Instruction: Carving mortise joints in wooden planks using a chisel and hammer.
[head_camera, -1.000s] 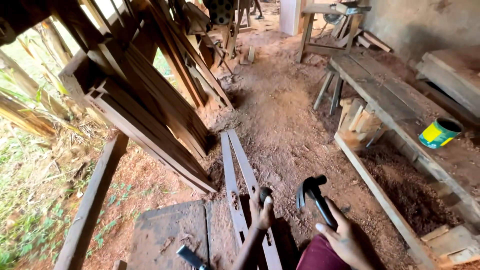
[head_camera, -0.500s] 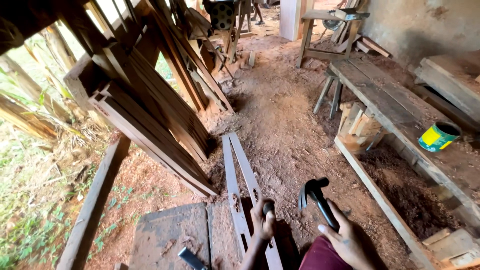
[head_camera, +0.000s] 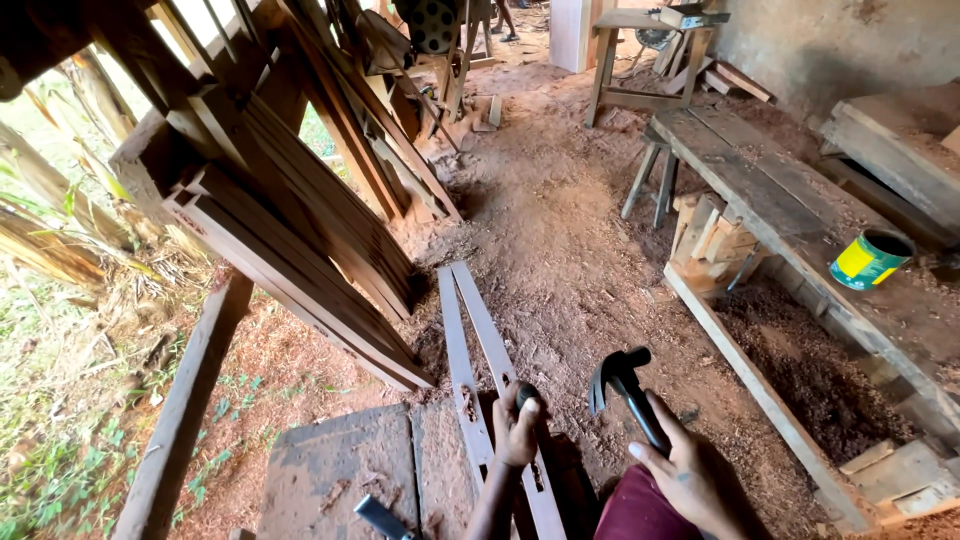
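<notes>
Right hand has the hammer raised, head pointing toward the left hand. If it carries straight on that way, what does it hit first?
Most likely the dark tool top gripped upright in the left hand, standing on the wooden strip. The hammer in the right hand faces it with bare air between. Depth is unclear, so it might pass beside it.

The hammer (head_camera: 622, 385) is now held a little lower and nearer the slats (head_camera: 478, 365) than a second ago, its black head tipped further toward the left hand (head_camera: 518, 430), and the right hand (head_camera: 690, 480) on its handle is seen closer to the bottom edge of the view. The left hand, with the small dark tool gripped in it, has been shifted slightly along the slats. The whole scene is viewed from marginally lower than before.
</notes>
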